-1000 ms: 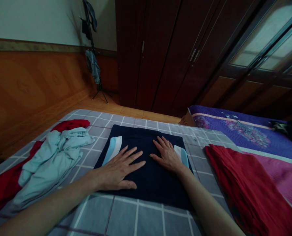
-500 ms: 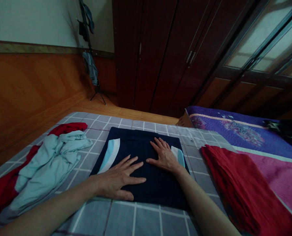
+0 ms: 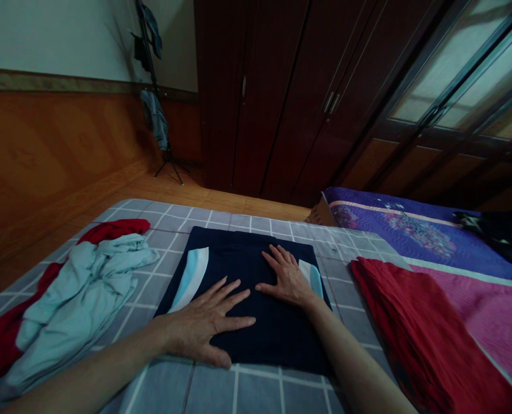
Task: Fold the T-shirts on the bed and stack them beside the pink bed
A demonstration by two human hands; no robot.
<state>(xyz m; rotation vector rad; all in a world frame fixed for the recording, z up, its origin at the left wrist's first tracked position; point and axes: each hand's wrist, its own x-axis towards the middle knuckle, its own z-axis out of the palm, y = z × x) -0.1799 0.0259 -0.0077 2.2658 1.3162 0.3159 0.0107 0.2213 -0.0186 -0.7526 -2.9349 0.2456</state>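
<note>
A dark navy garment [image 3: 242, 259], folded into a flat rectangle, lies on the grey checked bedsheet [image 3: 256, 391]. Curved white and light-blue stripes run along its left and right sides. My left hand [image 3: 208, 322] rests flat on its lower left part, fingers spread, covering the lower end of the left stripe. Higher up on the right, my right hand [image 3: 288, 276] presses on the cloth with its fingers apart, beside the right stripe. Neither hand grips anything.
At the left lie a crumpled pale-blue garment [image 3: 83, 299] and a red garment [image 3: 113, 230] partly under it. A folded red cloth [image 3: 428, 322] is on the right, beside a purple and pink mattress [image 3: 393, 215]. Beyond stand a dark wardrobe [image 3: 277, 103] and a coat stand [image 3: 152, 75].
My left hand has slid slightly down toward me on the navy garment. My right hand stays almost in place. The whole view has shifted a little.
</note>
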